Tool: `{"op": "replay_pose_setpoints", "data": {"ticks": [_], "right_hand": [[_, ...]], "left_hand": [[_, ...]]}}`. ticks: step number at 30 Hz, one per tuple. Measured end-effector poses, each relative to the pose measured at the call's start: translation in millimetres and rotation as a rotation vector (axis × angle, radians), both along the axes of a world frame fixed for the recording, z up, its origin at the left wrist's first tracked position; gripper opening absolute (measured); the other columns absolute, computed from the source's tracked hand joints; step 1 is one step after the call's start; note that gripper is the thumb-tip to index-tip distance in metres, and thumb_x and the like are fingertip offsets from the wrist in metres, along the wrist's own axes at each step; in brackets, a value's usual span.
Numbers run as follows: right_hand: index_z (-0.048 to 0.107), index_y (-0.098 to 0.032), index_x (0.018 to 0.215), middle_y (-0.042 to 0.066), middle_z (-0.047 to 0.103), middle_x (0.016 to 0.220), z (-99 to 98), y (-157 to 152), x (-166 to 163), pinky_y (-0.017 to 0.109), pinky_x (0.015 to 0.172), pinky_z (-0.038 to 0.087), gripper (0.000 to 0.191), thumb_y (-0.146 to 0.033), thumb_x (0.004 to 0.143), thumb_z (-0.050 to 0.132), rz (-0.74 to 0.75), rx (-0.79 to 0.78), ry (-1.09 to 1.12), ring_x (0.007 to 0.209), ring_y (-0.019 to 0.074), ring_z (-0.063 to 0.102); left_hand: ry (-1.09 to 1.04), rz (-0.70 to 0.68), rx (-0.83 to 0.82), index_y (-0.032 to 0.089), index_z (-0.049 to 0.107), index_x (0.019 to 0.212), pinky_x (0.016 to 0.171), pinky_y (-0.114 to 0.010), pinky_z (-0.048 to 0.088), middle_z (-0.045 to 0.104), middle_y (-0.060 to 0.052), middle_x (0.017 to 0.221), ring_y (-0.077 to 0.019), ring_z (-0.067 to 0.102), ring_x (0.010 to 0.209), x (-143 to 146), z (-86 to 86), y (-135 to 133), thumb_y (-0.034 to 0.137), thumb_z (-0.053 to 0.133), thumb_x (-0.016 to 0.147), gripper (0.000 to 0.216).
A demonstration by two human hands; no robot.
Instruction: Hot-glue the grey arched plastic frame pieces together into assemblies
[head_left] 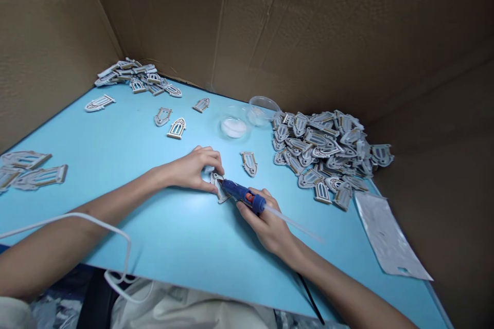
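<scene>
The right fingers [247,211] close around a glue gun [239,190], its nozzle at a window-shaped piece [219,191] pinched by the left fingers [208,157]. Gluing seems in hand; it calls for steady aim.

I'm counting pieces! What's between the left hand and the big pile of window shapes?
The head view shows one window-shaped piece lying between the left hand and the big pile.

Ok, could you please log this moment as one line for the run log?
left hand: holds arch piece | right hand: holds glue gun, tip at piece
</scene>
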State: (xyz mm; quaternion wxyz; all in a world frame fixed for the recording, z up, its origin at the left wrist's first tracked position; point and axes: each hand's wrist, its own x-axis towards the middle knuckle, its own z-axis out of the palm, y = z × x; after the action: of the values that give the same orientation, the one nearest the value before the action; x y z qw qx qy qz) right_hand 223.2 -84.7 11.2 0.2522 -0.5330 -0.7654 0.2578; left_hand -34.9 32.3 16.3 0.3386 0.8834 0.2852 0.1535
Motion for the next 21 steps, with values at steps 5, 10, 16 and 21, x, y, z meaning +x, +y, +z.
{"op": "replay_pose_setpoints", "data": {"ticks": [5,10,16,21], "right_hand": [[0.059,-0.024,0.075,0.003,0.068,0.077,-2.8,0,1,0.035,0.075,0.041,0.034,-0.041,0.104,0.056,-0.005,-0.009,0.002,0.071,0.0216,0.055],[0.062,-0.025,0.076,0.003,0.068,0.076,-2.1,0,2,0.038,0.078,0.044,0.035,-0.045,0.104,0.055,-0.014,-0.017,0.035,0.073,0.0231,0.058],[0.064,-0.024,0.089,0.003,0.064,0.079,-9.8,-5,-14,0.037,0.072,0.047,0.037,-0.058,0.101,0.056,-0.194,-0.027,0.4,0.071,0.0216,0.056],[0.065,-0.024,0.096,0.004,0.066,0.081,-18.3,-4,-19,0.037,0.068,0.051,0.049,-0.072,0.097,0.057,-0.296,0.006,0.743,0.07,0.0213,0.059]], "left_hand": [[0.005,0.008,-0.007,0.026,0.079,0.106,0.103,-0.041,0.038,0.074,-0.005,0.11,-0.0278,0.064,0.107,0,1.2,-1,0.055,0.086,0.084,0.038],[0.009,0.013,-0.008,0.025,0.079,0.106,0.104,-0.042,0.038,0.074,-0.005,0.111,-0.0278,0.065,0.108,0,1.8,-1,0.056,0.087,0.083,0.039],[0.009,0.078,0.039,0.023,0.076,0.101,0.097,-0.038,0.041,0.075,-0.003,0.106,-0.0268,0.067,0.105,5,-3.4,-2,0.047,0.089,0.079,0.035],[0.063,0.182,0.161,0.022,0.072,0.109,0.094,-0.038,0.045,0.074,-0.006,0.11,-0.0275,0.067,0.108,14,-3.4,-14,0.042,0.08,0.087,0.031]]}}
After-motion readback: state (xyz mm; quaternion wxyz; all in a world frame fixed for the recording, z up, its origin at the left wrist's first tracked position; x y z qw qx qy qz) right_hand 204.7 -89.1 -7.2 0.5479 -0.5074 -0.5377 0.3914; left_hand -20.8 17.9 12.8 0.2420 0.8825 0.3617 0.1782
